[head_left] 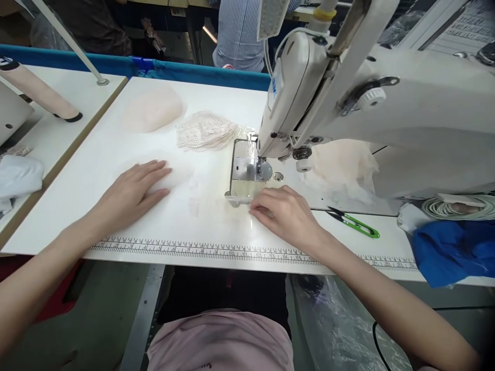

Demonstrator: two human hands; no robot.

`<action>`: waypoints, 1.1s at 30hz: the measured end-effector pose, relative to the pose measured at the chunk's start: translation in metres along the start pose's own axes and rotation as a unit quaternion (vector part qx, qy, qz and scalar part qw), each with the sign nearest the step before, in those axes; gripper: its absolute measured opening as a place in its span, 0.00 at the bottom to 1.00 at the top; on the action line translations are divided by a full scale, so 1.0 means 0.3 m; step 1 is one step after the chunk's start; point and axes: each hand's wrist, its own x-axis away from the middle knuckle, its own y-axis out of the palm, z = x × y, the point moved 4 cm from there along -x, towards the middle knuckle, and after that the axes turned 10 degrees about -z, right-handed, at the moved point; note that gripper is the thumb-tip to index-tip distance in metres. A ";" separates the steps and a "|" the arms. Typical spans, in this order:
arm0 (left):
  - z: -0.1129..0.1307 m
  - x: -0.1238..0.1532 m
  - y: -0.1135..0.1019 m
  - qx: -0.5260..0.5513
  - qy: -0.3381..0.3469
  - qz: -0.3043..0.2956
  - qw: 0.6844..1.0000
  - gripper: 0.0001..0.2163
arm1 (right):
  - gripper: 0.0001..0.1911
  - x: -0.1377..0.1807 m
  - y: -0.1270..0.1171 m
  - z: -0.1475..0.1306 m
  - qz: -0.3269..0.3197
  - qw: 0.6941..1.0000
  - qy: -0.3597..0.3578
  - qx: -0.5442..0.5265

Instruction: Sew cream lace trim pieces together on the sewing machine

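My left hand (133, 196) lies flat on the white table, fingers stretched out, on or beside a faint sheer whitish piece (180, 175). Thumb and fingers of my right hand (286, 214) are pinched together at the front of the sewing machine's (294, 93) metal needle plate (243, 170). Whatever they hold is too small or hidden to name; a thin clear strip (240, 200) shows beside the fingertips. Behind the plate's left side rests a stack of cream lace pieces (207, 131), with pale peach fabric cups (154, 109) farther left.
Green thread snips (356, 224) lie right of my right hand. More peach fabric (344, 159) sits under the machine arm. Blue cloth (456, 250) and a coiled tape (460, 207) are at the right. A printed ruler (216, 252) runs along the front edge. People are beyond the table.
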 end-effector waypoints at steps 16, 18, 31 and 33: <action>0.440 -0.186 -0.007 0.641 0.038 -0.153 0.751 0.20 | 0.12 0.077 -0.008 0.020 0.065 0.844 0.124 -0.517; 0.420 -0.186 -0.021 0.643 0.028 -0.129 0.755 0.19 | 0.14 0.095 -0.006 0.042 0.081 0.834 0.132 -0.530; 0.397 -0.196 -0.028 0.561 -0.007 -0.123 0.819 0.18 | 0.11 0.176 -0.032 0.041 0.074 0.851 0.127 -0.503; 0.411 -0.204 -0.026 0.561 -0.039 -0.141 0.815 0.21 | 0.10 0.178 -0.029 0.030 0.052 0.835 0.113 -0.536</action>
